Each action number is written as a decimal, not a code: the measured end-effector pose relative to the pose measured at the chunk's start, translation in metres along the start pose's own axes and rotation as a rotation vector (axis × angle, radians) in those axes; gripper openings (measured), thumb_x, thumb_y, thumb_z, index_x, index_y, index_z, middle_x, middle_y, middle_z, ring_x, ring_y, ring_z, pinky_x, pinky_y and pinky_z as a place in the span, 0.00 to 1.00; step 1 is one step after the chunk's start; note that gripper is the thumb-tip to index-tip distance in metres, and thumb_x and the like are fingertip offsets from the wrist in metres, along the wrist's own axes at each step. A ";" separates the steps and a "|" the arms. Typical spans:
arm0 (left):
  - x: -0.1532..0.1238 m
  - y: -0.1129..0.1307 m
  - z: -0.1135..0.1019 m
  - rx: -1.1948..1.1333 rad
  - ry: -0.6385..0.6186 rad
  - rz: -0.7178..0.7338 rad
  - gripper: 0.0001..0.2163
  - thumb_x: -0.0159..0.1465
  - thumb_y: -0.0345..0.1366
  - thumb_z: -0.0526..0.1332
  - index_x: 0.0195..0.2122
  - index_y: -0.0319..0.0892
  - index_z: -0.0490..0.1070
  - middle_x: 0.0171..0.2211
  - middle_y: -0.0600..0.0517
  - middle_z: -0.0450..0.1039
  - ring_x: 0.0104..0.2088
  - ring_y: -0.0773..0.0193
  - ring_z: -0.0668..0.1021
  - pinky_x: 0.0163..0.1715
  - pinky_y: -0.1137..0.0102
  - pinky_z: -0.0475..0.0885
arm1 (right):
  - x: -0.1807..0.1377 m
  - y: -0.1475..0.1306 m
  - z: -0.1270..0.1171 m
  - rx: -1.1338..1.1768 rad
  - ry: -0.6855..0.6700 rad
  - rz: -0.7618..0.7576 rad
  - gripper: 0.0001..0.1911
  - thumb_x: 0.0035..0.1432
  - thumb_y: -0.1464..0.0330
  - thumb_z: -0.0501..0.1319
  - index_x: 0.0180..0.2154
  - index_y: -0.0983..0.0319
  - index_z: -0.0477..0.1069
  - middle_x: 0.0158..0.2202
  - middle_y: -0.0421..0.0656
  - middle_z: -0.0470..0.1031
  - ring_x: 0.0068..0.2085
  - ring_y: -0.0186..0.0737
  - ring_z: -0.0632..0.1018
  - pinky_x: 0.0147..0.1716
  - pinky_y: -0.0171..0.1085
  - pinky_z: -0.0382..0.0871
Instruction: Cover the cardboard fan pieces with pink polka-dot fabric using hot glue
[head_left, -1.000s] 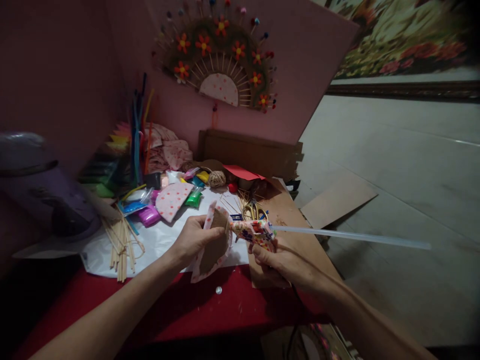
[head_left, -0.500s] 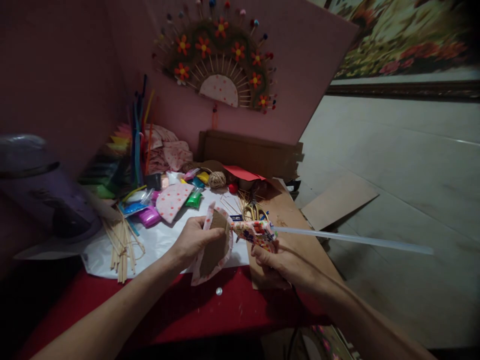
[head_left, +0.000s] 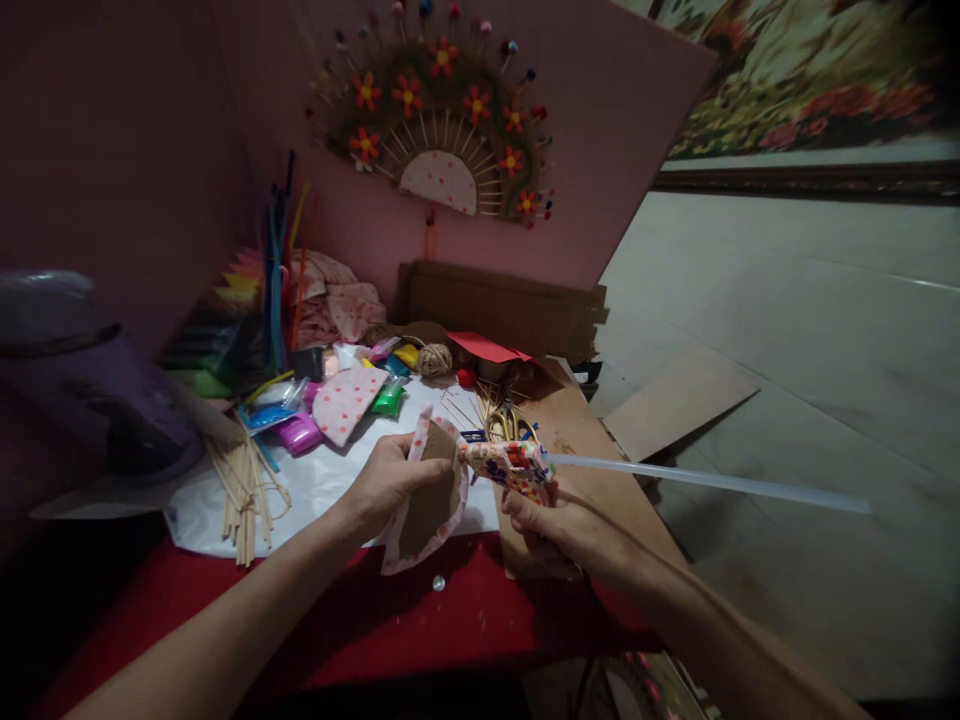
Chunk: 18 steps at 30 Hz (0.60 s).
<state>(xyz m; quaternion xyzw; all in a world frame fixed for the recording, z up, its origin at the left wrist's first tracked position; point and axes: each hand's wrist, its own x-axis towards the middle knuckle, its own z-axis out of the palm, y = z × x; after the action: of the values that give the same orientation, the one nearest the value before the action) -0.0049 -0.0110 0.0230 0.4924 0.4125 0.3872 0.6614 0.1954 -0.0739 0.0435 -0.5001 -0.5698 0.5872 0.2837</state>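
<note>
My left hand (head_left: pixel 394 480) grips a half-round cardboard piece (head_left: pixel 431 505) by its straight side. Pink dotted fabric is folded over its edge, and the bare brown cardboard faces me. In my right hand (head_left: pixel 559 525) is a flower-patterned hot glue gun (head_left: pixel 517 462), its nozzle at the upper right rim of the piece. Whether the tip touches the fabric I cannot tell. A long clear glue stick (head_left: pixel 712 483) sticks out of the gun's back to the right. Another fabric-covered half-round piece (head_left: pixel 349 405) lies on the white sheet beyond my left hand.
Gold-handled scissors (head_left: pixel 511 425) lie just behind the glue gun. Wooden sticks (head_left: pixel 244 505) and bagged coloured clay (head_left: pixel 298 432) are at left, with a twine ball (head_left: pixel 433 360) farther back. A cardboard sheet (head_left: pixel 592 430) covers the table's right side. A decorated fan (head_left: pixel 442 120) hangs behind.
Almost nothing differs. The cardboard piece and the glue gun have shifted very slightly, and both hands keep their hold.
</note>
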 end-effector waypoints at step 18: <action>0.002 -0.006 -0.001 0.023 -0.093 0.008 0.10 0.47 0.34 0.65 0.30 0.36 0.70 0.22 0.54 0.72 0.20 0.68 0.71 0.22 0.73 0.64 | 0.001 0.005 -0.001 -0.039 0.030 0.012 0.30 0.47 0.41 0.57 0.17 0.61 0.58 0.09 0.32 0.55 0.11 0.24 0.54 0.09 0.28 0.45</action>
<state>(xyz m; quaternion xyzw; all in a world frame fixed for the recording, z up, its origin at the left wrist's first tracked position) -0.0042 -0.0105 0.0166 0.5188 0.3839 0.3619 0.6727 0.1973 -0.0729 0.0389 -0.5178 -0.5738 0.5700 0.2789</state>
